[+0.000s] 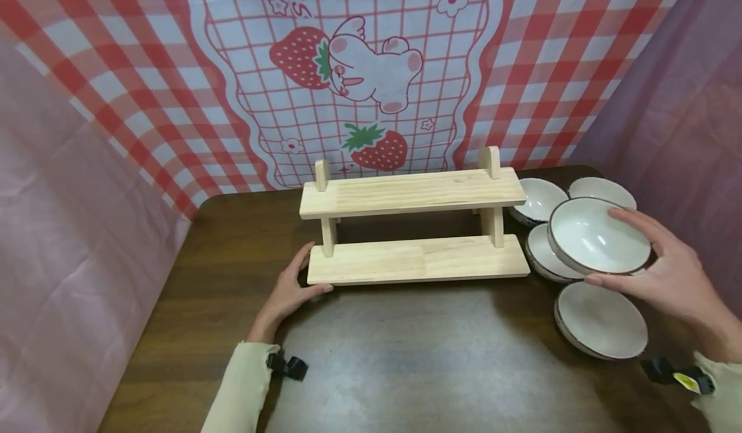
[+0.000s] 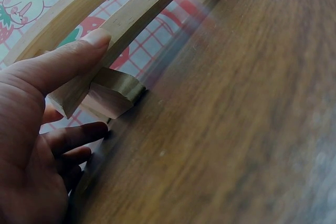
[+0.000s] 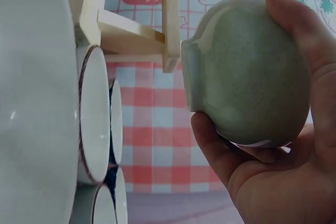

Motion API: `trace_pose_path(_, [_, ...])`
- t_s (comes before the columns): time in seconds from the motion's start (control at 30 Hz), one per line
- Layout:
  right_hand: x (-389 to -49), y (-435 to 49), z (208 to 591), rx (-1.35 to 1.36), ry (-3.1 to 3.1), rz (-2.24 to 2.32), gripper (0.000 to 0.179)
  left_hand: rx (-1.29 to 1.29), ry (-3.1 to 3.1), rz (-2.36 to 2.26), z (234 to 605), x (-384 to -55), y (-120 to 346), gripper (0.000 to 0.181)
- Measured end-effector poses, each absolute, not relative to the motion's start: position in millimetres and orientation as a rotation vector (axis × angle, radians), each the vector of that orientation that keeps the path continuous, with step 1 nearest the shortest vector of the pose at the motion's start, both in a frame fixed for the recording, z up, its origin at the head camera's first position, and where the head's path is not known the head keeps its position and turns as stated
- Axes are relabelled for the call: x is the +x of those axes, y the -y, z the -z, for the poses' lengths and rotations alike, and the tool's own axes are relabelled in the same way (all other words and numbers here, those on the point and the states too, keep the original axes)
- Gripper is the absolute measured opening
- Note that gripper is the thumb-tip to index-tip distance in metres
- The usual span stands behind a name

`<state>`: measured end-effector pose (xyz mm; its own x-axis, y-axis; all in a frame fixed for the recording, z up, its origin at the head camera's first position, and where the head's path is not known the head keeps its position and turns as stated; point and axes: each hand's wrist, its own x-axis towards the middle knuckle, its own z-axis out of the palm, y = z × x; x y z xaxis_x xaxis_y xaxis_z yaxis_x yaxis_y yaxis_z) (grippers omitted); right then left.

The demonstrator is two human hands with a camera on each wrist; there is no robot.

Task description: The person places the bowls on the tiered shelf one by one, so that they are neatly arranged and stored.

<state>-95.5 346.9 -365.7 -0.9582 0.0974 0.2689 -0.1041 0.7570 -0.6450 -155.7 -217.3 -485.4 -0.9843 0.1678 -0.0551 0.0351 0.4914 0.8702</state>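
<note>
Pinkish fabric [image 1: 75, 246] flanks a checked strawberry cloth [image 1: 371, 75].

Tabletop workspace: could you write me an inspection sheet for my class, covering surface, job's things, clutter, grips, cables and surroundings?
Surface: brown wood-grain table, with a pale sheen in front.
Job's things: two-tier wooden shelf; white bowls with dark rims to its right; one held bowl raised above them.
Clutter: nothing seen.
Grips: left grip holds the wooden shelf by its lower left end; right grip holds the raised bowl.
Cables: nothing seen.
Surroundings: strawberry-print checked cloth behind; pink drapes at both sides.
</note>
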Motion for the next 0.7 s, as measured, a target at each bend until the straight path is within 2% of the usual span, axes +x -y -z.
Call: trace_pose_path(0.7, [-138.8, -303.0, 348.8, 0.245, 2.661, -1.061, 0.103, 0.214, -2.576, -1.550, 483.8, -155.5, 218.5, 0.104])
